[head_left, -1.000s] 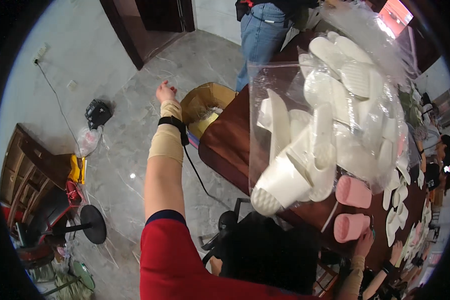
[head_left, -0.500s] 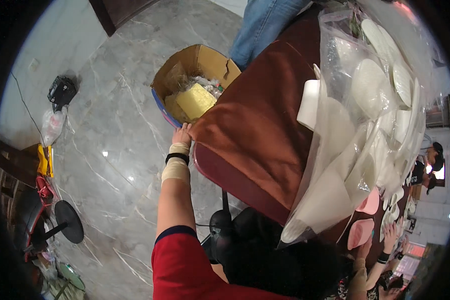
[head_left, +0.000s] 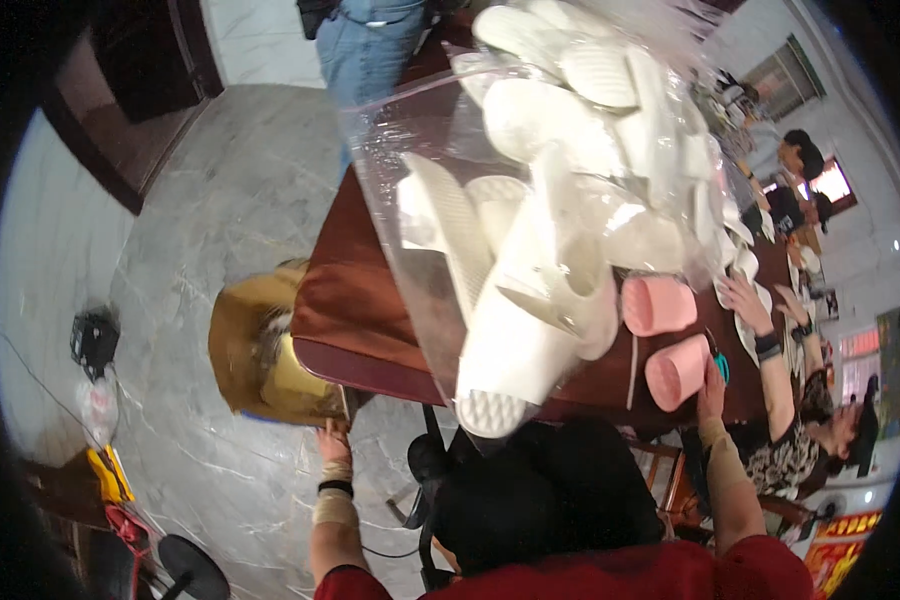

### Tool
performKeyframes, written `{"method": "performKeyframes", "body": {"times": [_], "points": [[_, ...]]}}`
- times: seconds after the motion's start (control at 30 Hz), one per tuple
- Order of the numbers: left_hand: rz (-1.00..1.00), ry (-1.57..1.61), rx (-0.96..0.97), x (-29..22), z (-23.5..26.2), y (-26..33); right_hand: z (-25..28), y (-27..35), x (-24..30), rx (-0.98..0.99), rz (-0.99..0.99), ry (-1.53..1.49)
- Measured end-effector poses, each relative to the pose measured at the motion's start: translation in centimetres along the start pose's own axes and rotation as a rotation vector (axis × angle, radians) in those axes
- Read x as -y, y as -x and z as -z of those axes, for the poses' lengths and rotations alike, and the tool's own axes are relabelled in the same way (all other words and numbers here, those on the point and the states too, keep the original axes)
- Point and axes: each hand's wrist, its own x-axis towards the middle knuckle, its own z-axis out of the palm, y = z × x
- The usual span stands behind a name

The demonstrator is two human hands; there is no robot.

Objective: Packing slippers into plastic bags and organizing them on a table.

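My left hand [head_left: 333, 440] is at the near lower edge of an open cardboard box [head_left: 232, 345], its fingers closed on the rim. Inside lie a yellow block [head_left: 292, 375] and crumpled clear plastic, partly hidden by the table corner. My right hand [head_left: 711, 395] rests on the table beside a pink slipper [head_left: 676, 374]. Its fingers are closed by a small teal-handled tool [head_left: 720, 366], mostly hidden. A second pink slipper [head_left: 658, 305] lies just beyond. Between my arms, a large clear plastic bag [head_left: 400, 200] full of white slippers [head_left: 525, 330] lies on the table.
A brown cloth [head_left: 355, 290] covers the table's left end. Across it stands a person in jeans [head_left: 375, 60]. At my right, another person's hands [head_left: 748, 303] handle white slippers. A round black stool [head_left: 192, 568] and a black case [head_left: 95, 342] are on the left.
My view has swung to the right. The box is now nearer to me relative to the table corner, with my left hand still at its edge. My right hand remains by the pink slippers.
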Motion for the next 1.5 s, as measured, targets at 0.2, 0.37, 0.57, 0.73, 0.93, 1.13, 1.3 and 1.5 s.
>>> {"method": "performKeyframes", "body": {"times": [0.2,0.37,0.57,0.73,0.93,1.13,1.3,1.5], "points": [[-0.028,0.098,0.245,-3.8,-2.3,5.9,1.0,0.4,1.9,-0.083,-0.049,0.026],[0.086,0.433,0.24,-3.0,-0.7,8.3,5.6,-0.5,8.5,-0.288,-0.098,0.091],[0.344,1.051,-0.1,-5.5,9.1,8.4,7.2,-2.7,13.9,0.006,-0.089,-0.267],[-0.026,0.821,-0.498,-29.0,34.1,6.8,9.2,-2.9,10.6,0.466,-0.318,-0.84],[-0.502,0.825,0.138,-52.4,38.0,7.4,14.7,-3.5,7.2,0.157,0.355,-0.301],[-0.874,0.551,0.072,-59.5,21.8,-0.7,16.4,-9.2,3.8,0.366,0.651,0.085],[-0.648,0.706,0.221,-58.0,15.5,-5.2,12.6,-13.3,4.9,-0.066,1.122,0.17],[-0.531,0.839,0.431,-56.3,16.4,-6.3,5.8,-11.3,10.2,-0.15,1.055,-0.124]]}}
